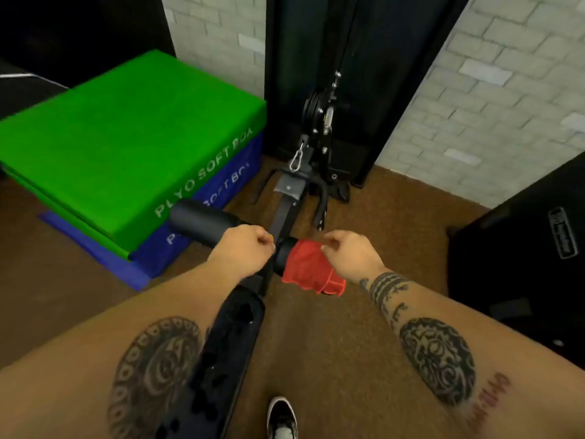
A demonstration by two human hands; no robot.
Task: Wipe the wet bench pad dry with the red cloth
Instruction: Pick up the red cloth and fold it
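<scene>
The right hand [349, 253] reaches forward with its back up, fingers curled and pinching the top edge of the red cloth [311, 269], which hangs bunched over the right-hand roller pad [286, 255] of the bench. The left hand [243, 250] is a loose fist with the thumb tucked against the forefinger, set on the inner end of the left-hand roller pad [202, 220], just beside the black upright post [285, 217] that parts the two rollers; whether it grips the pad or only rests on it cannot be told. Both forearms are bare and tattooed, stretched out from the bottom corners of the view, the two hands near each other with the post between them.

Below the left forearm the long black bench pad [231, 343] runs toward the viewer, its surface showing dark blotches. A black and white shoe [281, 416] stands on the brown carpet-like floor [316, 343] at the bottom edge.

Beyond the post sits a cable machine base with a pulley [313, 109] and a silver carabiner [296, 161], set against a dark column between white-painted brick walls [474, 99]. To the left a green soft box [126, 147] is stacked on a blue one [202, 229]; the green reads "PLYO SOFT BOX", the blue the same in part. At right stands a black box [522, 248] with a label too blurred to read
</scene>
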